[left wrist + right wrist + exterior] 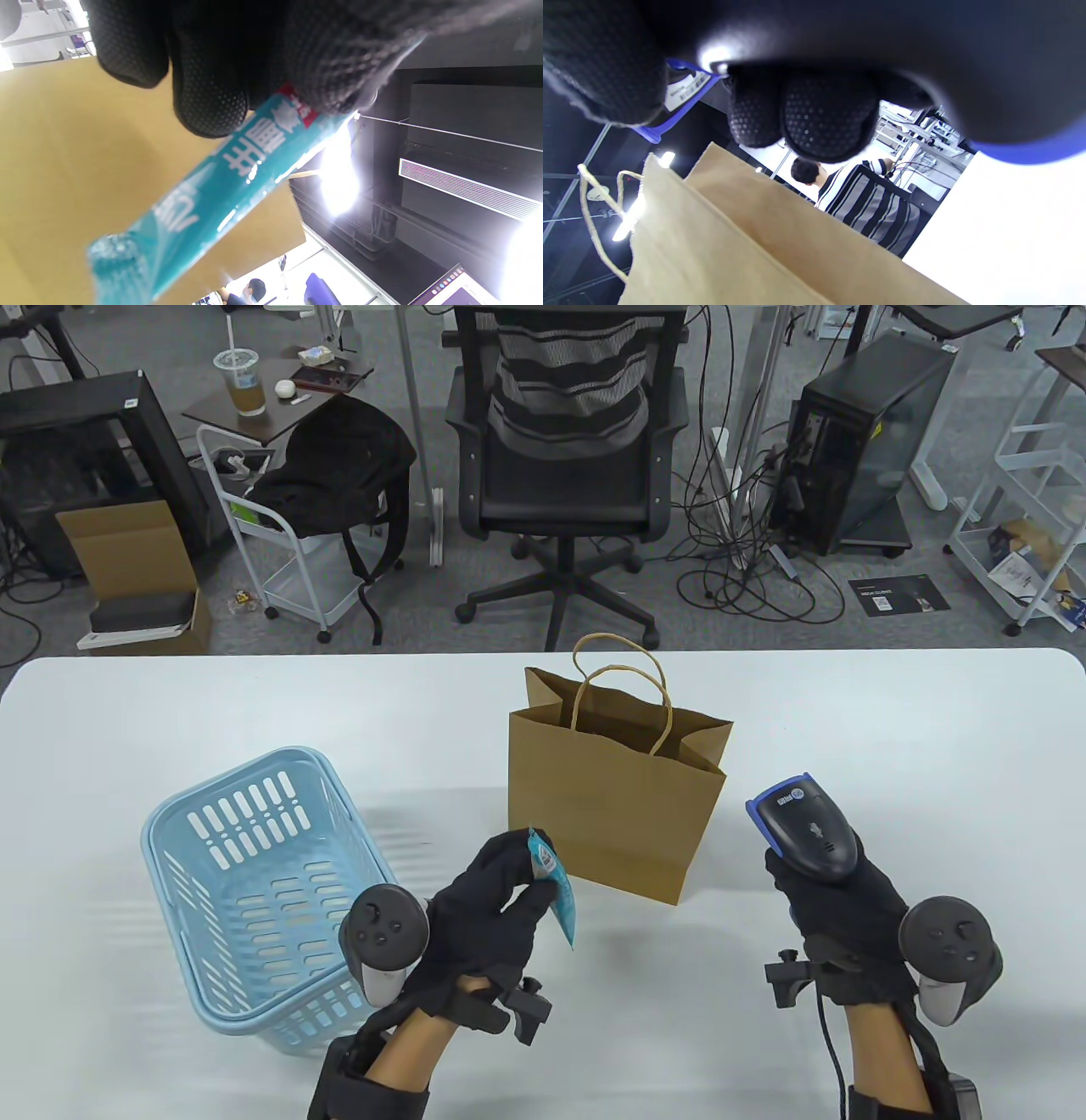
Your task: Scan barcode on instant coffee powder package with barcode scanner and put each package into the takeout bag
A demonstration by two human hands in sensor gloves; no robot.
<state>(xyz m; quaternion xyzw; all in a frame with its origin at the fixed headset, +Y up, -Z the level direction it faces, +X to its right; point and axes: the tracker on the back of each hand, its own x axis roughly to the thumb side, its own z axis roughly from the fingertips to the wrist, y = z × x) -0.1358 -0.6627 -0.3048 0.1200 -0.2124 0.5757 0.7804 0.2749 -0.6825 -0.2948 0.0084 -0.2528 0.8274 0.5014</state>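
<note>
From the table view, the left hand [492,908] pinches a teal sachet [556,891] just before the bag [611,806], the right hand [836,899] grips the scanner [806,827] beside it, and the basket [254,891] on the worktop [891,729] looks empty, so this seems the last sachet, though the bag's inside is hidden. The left wrist view shows fingertips [212,106] on the sachet's end, no barcode visible. The right wrist view shows fingers [823,114] curled round the scanner, mostly cut off.
</note>
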